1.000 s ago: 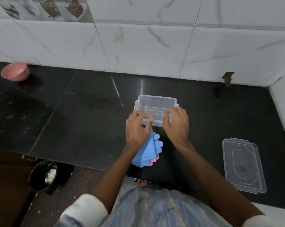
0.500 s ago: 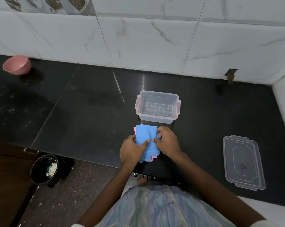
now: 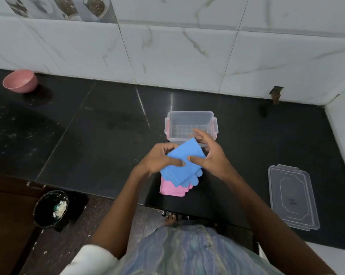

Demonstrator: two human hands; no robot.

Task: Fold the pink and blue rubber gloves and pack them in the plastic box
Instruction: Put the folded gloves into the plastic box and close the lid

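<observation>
The folded blue gloves (image 3: 182,165) are lifted just in front of the clear plastic box (image 3: 191,116), which is open and holds nothing. My left hand (image 3: 159,159) grips their left side, thumb on top. My right hand (image 3: 209,155) holds the right side, thumb pressing on top and fingers spread behind. The folded pink gloves (image 3: 172,188) lie on the black counter (image 3: 88,135) directly below, near its front edge.
The box's clear lid (image 3: 292,197) lies on the counter at the right. A pink bowl (image 3: 20,80) sits far left by the tiled wall. A black bin (image 3: 50,209) stands on the floor at lower left.
My hands left the box, came back to the glove stack, and have now lifted the blue gloves off the pink ones toward the box.
</observation>
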